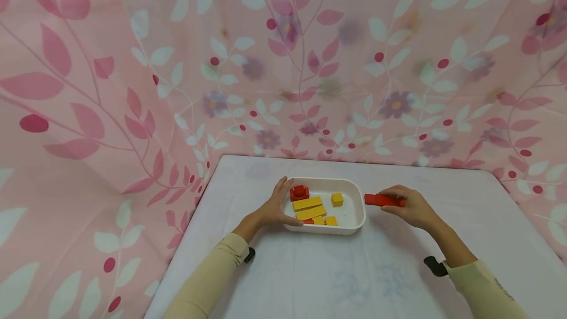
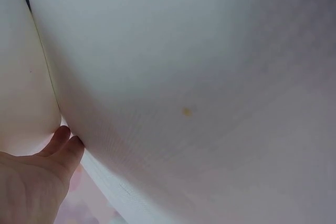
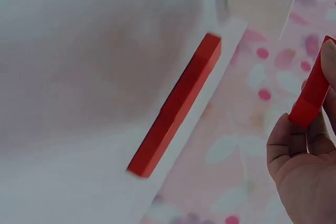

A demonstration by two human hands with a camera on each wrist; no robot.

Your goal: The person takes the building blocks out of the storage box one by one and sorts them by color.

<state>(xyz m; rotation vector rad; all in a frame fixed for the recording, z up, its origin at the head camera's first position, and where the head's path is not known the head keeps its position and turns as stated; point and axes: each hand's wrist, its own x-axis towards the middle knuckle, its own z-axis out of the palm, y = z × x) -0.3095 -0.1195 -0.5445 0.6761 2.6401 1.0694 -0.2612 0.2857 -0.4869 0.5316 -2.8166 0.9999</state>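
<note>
A white tray (image 1: 361,210) stands on the table with red and yellow blocks in it. My left hand (image 1: 272,208) spans its left end, thumb along the front rim, fingers straight at the back left corner. In the left wrist view, fingertips of the left hand (image 2: 44,174) touch the tray's pale side (image 2: 26,77). To the right of the tray, my right hand (image 1: 412,206) pinches a red block (image 1: 390,201) between thumb and fingers. The right wrist view has this held red block (image 3: 310,95) beside a long red bar (image 3: 176,106) on the table.
Inside the tray are two long yellow blocks (image 1: 310,208), a yellow cube (image 1: 337,199), another yellow cube (image 1: 330,221) and a red piece (image 1: 299,192). White cloth covers the table (image 1: 310,274). A pink floral curtain (image 1: 310,63) hangs behind it.
</note>
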